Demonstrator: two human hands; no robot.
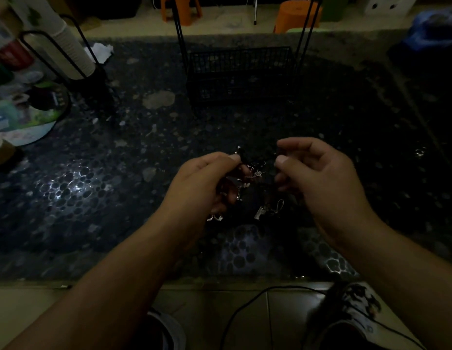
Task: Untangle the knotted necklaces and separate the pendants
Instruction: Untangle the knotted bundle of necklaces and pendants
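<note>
A tangle of dark necklace cords with small silver pendants (250, 178) hangs between my two hands above the dark speckled countertop (118, 173). My left hand (204, 183) grips the bunch, thumb and fingers curled round it near a silver clasp. My right hand (318, 173) pinches a dark cord between thumb and forefinger, just right of the bunch. More silver pendants (260, 212) dangle low between my wrists, and one pendant (216, 218) shows under the left hand. The dim light hides how the cords cross.
A black wire basket (241, 72) stands behind my hands. At the left are a cup holder with stacked paper cups (68, 54), a round pictured tin (27, 114) and a tape roll (1, 154). A small ring (420, 152) lies at the right. Orange stools stand beyond the counter.
</note>
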